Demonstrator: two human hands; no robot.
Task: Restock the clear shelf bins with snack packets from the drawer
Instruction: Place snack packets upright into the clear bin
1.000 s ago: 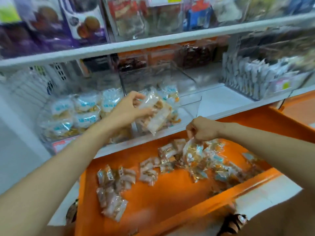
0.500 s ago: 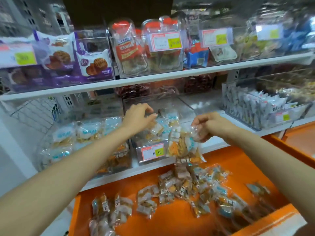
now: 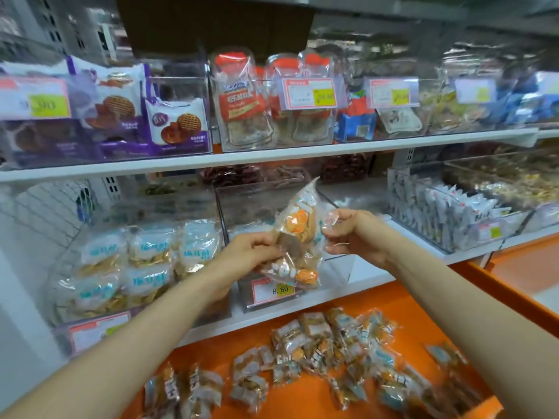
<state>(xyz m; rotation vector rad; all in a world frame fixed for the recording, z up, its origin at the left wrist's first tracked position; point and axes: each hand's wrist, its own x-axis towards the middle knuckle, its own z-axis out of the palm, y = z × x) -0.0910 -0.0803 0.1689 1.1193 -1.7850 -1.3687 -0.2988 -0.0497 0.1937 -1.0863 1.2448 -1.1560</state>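
Observation:
Both hands hold clear snack packets [image 3: 298,237] with orange and white print in front of the middle clear shelf bin [image 3: 242,204]. My left hand [image 3: 251,251] pinches the packets' left side. My right hand [image 3: 352,234] grips their crinkled right edge. The bin carries an "8.80" price tag [image 3: 273,290] on its front. Below, the open orange drawer [image 3: 511,285] holds several more packets [image 3: 320,352] scattered across its floor.
A clear bin [image 3: 65,267] left of the middle one is full of blue-and-white snack bags. To the right stands a bin of white packets [image 3: 447,213]. The upper white shelf [image 3: 272,154] carries bins of cookies and red-labelled bags.
My right hand lifted packets out of the drawer up to the bin. My left hand came back from the bin and now holds the same packets. The camera tilted upward.

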